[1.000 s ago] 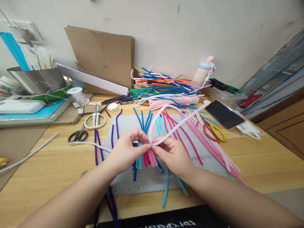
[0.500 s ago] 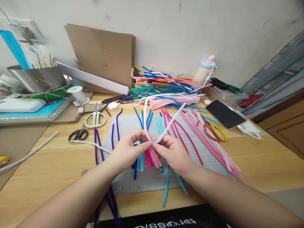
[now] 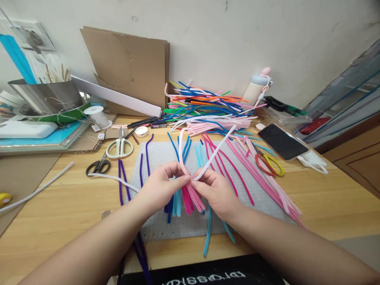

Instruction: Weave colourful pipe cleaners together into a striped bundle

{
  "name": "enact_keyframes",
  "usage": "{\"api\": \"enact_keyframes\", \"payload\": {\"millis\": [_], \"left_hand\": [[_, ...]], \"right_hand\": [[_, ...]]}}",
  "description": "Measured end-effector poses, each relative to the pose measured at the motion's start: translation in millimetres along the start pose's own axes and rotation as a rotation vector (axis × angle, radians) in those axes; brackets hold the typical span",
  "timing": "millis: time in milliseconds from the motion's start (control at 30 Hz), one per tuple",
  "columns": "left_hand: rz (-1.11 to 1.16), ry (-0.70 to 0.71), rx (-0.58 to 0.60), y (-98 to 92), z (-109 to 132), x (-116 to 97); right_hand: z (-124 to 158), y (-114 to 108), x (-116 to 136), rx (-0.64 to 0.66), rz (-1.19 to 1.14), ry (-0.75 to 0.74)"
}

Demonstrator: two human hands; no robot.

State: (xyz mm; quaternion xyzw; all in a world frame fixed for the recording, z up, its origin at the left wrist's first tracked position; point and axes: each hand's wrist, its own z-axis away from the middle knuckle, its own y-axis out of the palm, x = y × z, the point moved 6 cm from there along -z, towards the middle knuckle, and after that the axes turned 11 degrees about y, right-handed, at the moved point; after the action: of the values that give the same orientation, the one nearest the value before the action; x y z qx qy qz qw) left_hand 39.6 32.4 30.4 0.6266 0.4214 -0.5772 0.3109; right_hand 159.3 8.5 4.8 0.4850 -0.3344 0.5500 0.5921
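Note:
My left hand [image 3: 166, 184] is closed in a pinch on a row of folded pipe cleaners, whose dark blue, light blue [image 3: 177, 204], magenta [image 3: 187, 200] and pink [image 3: 196, 198] loops hang below the fingers. From the pinch a pale pink pipe cleaner [image 3: 181, 148] arches upward. Close beside it, my right hand [image 3: 218, 194] pinches a white pipe cleaner [image 3: 219, 146], its free end pointing up and right. Both sets of fingertips almost meet, so the join between the strands is hidden. Under the hands lies a translucent cutting mat [image 3: 255, 213] with loose blue and magenta pipe cleaners on it.
A heap of mixed pipe cleaners [image 3: 208, 105] lies along the wall beside a bottle [image 3: 255, 89]. White-handled scissors [image 3: 119, 148] and black-handled scissors [image 3: 99, 166] are left; red-and-yellow scissors [image 3: 268, 164] and a phone [image 3: 282, 141] are right. Purple pipe cleaners [image 3: 141, 253] hang over the front edge.
The white pipe cleaner's free end has tipped slightly up and right. Below the fingers, the pink loops have shifted a little to the right. Both hands keep their pinch.

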Motion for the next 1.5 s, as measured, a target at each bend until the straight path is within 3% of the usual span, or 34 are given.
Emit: {"api": "enact_keyframes", "payload": {"millis": [267, 533, 833, 933, 1067, 1200, 1500], "left_hand": [[0.004, -0.029, -0.029, -1.7, 2, 3], [-0.164, 0.002, -0.052, 0.0, 3, -5], [-0.414, 0.289, -0.084, 8.8, 10, -26], [-0.358, 0.21, -0.062, 3.2, 6, -19], [-0.055, 0.03, -0.145, -9.0, 0, -1], [0.042, -0.099, 0.021, -4.5, -3, 10], [-0.016, -0.082, 0.095, -7.5, -1, -1]], "right_hand": [[-1, 0, -4, 0.028, -0.064, 0.005], [1, -3, -2, -0.062, -0.036, -0.011], [-5, -10, -4, -0.107, 0.016, -0.102], [-8, -9, 0, -0.077, 0.047, -0.14], [-6, -2, 2, 0.008, 0.121, -0.206], [-2, 1, 0, 0.042, 0.173, -0.277], [0, 0, 1, 0.007, 0.203, -0.28]]}}
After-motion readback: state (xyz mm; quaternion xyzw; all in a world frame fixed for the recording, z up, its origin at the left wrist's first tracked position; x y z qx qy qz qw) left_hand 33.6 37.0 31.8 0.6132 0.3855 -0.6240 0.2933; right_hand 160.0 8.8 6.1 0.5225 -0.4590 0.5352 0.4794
